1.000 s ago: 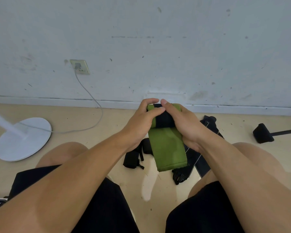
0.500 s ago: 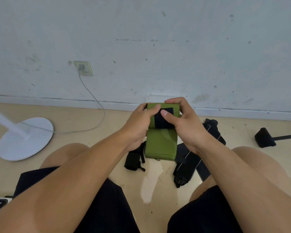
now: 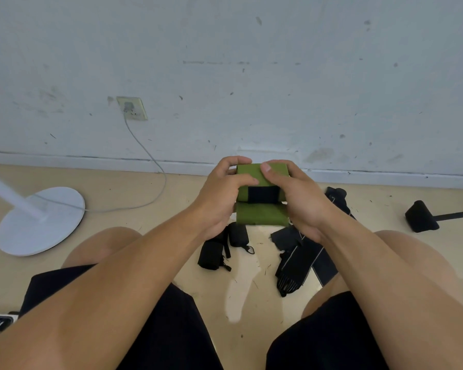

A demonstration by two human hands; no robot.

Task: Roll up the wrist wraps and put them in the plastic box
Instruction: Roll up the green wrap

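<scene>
While held, green wrap (image 3: 261,213) between both hands' grip

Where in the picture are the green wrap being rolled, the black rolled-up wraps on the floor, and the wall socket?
green wrap (image 3: 261,213): head view, on the loose flap below the roll.
black rolled-up wraps (image 3: 211,253): head view, on the left roll's body.
wall socket (image 3: 132,108): head view, on the plate's middle.
</scene>
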